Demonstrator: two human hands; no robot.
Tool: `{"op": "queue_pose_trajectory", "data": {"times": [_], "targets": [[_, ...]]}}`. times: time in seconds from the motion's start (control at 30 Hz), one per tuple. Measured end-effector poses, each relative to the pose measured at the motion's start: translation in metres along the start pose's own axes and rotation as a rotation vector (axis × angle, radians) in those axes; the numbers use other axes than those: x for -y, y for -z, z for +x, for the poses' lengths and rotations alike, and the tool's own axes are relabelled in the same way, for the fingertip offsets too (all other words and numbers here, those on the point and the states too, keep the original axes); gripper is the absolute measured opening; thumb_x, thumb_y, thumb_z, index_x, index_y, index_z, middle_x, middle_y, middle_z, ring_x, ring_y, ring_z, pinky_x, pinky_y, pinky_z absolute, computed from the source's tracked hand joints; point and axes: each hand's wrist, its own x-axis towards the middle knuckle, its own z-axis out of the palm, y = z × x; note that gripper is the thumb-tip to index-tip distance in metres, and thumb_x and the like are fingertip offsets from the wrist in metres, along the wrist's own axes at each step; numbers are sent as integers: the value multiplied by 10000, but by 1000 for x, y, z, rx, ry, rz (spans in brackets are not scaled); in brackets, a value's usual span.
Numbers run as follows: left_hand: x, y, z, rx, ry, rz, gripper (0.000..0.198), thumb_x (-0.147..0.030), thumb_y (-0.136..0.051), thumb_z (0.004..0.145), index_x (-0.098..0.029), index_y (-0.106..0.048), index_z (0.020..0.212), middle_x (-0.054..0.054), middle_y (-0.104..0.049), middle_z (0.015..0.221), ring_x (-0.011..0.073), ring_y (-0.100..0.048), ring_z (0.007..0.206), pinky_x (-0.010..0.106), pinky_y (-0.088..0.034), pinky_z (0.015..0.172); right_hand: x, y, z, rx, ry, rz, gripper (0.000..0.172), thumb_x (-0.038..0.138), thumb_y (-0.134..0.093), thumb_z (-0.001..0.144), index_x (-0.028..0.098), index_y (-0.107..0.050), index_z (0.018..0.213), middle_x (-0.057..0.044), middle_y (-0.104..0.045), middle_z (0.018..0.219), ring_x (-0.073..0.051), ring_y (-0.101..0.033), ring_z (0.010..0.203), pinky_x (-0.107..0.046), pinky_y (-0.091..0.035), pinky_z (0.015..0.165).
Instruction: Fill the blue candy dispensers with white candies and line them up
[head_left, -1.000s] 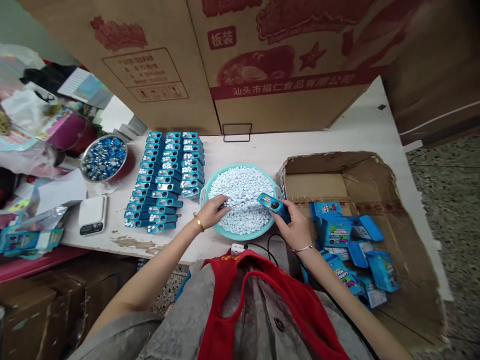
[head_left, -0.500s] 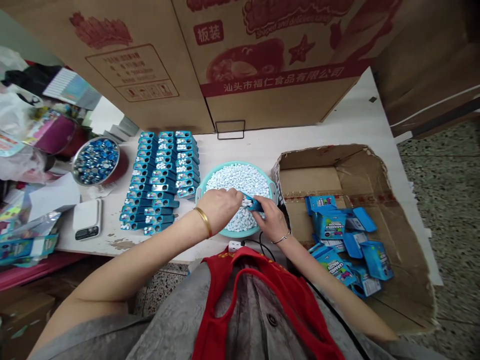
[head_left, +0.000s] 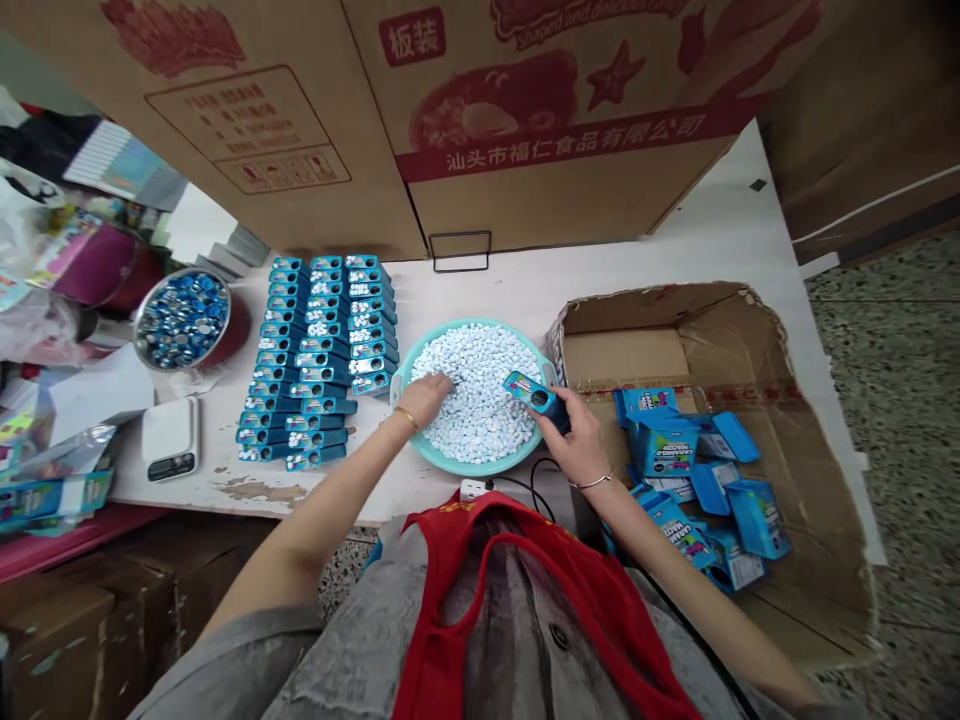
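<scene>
My left hand (head_left: pixel 424 398) reaches over the left side of a turquoise basin (head_left: pixel 429 462) filled with small white candies (head_left: pixel 487 440). Its fingers bend down into the candies and the tips are hidden, so their grip is unclear. Over the basin's right rim, my right hand (head_left: pixel 581 435) is closed around a small blue candy box (head_left: pixel 534 390). The box tilts, with a dark round hole showing in its top face and no candies visible at the hole.
Rows of blue boxes (head_left: pixel 322 360) stand left of the basin, many with white candies on top. Farther left are a white scale (head_left: pixel 172 430) and a bowl (head_left: pixel 232 325) of shiny blue pieces. A cardboard carton (head_left: pixel 622 350) at right holds blue boxes; large cartons (head_left: pixel 525 215) stand behind.
My left hand has moved away from the box, leftward and into the candies. My right hand has shifted right with the box, whose candies at the top are no longer visible.
</scene>
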Motion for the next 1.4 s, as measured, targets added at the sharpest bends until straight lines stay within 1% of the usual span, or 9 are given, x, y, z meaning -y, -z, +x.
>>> {"op": "queue_pose_trajectory", "data": {"times": [0.13, 0.3, 0.43, 0.57, 0.77, 1.0, 1.17, 1.3, 1.4], "targets": [[-29, -32, 18, 7, -48, -127, 253, -123, -458, 868, -176, -558, 1094, 89, -602, 1127, 208, -571, 1026, 312, -453, 864, 4, 5, 0, -39, -61, 13, 365, 396, -617, 840, 188, -566, 1135, -111, -681, 1061, -251, -650, 942, -395, -526, 825], [-18, -26, 0, -54, -106, -383, 237, -199, -506, 859, -158, -555, 1087, 76, -630, 1048, 185, -590, 930, 290, -462, 831, 4, 7, 0, -47, -123, 24, 387, 421, -624, 830, 184, -561, 1130, -101, -682, 1023, -241, -651, 882, -379, -527, 775], [-4, 12, -31, -158, -236, -511, 236, -303, -530, 880, -154, -555, 1061, 75, -627, 998, 175, -586, 886, 292, -463, 803, 1, 4, 2, -37, -68, -18, 374, 400, -601, 844, 184, -553, 1145, -117, -676, 1035, -257, -645, 916, -404, -531, 799], [-13, 69, -50, -145, -334, -357, 234, -308, -507, 906, -157, -548, 1080, 80, -627, 1008, 175, -593, 896, 294, -465, 813, 0, -7, 4, -5, 85, -40, 342, 318, -548, 868, 176, -541, 1179, -142, -661, 1091, -281, -625, 1008, -454, -520, 880], [-64, 135, -57, 60, -257, 131, 192, -191, -462, 901, -147, -554, 1063, 99, -633, 1053, 221, -615, 940, 317, -480, 754, 9, -23, 4, 49, 234, -29, 379, 231, -503, 881, 173, -504, 1256, -143, -641, 1153, -277, -596, 1091, -479, -504, 950], [-120, 170, -70, 123, -186, 357, 251, -95, -368, 914, -135, -602, 995, 129, -632, 937, 252, -621, 911, 344, -486, 704, 13, -30, 1, 74, 232, 20, 391, 222, -502, 881, 192, -492, 1271, -130, -639, 1161, -268, -593, 1109, -480, -505, 962], [-69, 143, -73, -24, -55, 327, 241, -140, -386, 924, -157, -585, 1058, 118, -618, 989, 248, -609, 949, 344, -485, 737, 6, -25, 0, 40, 166, 14, 377, 266, -500, 886, 193, -500, 1257, -136, -640, 1166, -267, -604, 1102, -478, -507, 950], [-10, 69, -61, 118, 107, 175, 190, -135, -450, 883, -137, -589, 1013, 140, -614, 1020, 275, -615, 965, 371, -487, 757, 1, -13, 3, -25, 91, 26, 357, 313, -537, 875, 187, -528, 1209, -135, -653, 1129, -268, -623, 1053, -452, -519, 910], [-6, 10, -41, 157, 118, -16, 201, -126, -461, 865, -121, -579, 1029, 160, -610, 1081, 286, -607, 999, 392, -488, 805, 1, -5, 6, -43, 41, 16, 352, 347, -562, 869, 188, -540, 1183, -132, -664, 1099, -268, -635, 1013, -436, -523, 881]]}}
